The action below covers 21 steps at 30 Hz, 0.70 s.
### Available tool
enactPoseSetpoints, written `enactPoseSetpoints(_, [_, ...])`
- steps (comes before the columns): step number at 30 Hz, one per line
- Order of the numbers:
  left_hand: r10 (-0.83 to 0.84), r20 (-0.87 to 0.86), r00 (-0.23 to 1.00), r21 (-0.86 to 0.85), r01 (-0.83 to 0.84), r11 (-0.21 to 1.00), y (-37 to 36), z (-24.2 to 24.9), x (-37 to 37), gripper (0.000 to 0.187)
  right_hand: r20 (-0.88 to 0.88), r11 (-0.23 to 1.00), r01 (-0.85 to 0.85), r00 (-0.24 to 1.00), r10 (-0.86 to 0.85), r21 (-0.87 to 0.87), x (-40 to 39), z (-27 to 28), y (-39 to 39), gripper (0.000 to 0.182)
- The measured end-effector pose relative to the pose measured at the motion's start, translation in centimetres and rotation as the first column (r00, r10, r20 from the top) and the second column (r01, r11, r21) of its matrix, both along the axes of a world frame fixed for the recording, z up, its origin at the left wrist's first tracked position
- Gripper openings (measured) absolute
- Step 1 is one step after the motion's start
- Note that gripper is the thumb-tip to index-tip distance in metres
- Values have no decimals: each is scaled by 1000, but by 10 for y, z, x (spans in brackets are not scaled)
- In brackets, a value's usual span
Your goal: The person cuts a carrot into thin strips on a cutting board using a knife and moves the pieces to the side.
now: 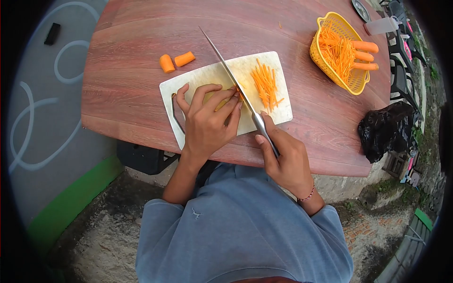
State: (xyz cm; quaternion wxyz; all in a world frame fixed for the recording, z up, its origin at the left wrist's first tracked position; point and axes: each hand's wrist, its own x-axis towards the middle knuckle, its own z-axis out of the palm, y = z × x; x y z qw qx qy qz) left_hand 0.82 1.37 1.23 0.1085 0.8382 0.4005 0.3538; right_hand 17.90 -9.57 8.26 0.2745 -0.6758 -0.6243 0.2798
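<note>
While right hand [288, 160] cuts, basket [325, 59] holds carrots [365, 56].

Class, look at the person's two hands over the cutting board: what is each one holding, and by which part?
The right hand holds the knife by its handle. The left hand presses a carrot piece, mostly hidden under its fingertips, onto the cutting board.

My carrot strips [265, 85] are orange, the cutting board [207, 78] white, the basket [350, 84] yellow, the worktop [132, 42] reddish-brown woodgrain.
</note>
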Motion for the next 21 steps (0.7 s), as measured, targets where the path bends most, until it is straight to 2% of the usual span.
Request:
enactPoseSetpoints(1, [-4,-8,1000,-1,4,1000,0,0,0,15,0,1000,0,1000,0,-2,-3,-2,0,50])
enactPoseSetpoints(3, [-10,-16,1000,-5,10,1000,0,0,-1,16,122,999,6,992,-10,31,-12,-5,2,50])
enactPoseSetpoints(7, [-24,-24,999,-6,24,1000,-1,-1,-2,16,189,999,16,982,-25,48,-18,-14,25,48])
enactPoseSetpoints(12, [-19,-8,1000,-3,19,1000,-1,0,-1,16,-47,993,28,999,-22,118,-4,-20,34,45])
enactPoseSetpoints(18, [-13,11,1000,-4,13,1000,0,0,1,16,-91,998,66,994,-65,8,7,-6,21,44])
enactPoseSetpoints(21, [-9,14,1000,-1,9,1000,0,0,2,16,-119,997,42,992,-34,61,3,-6,15,45])
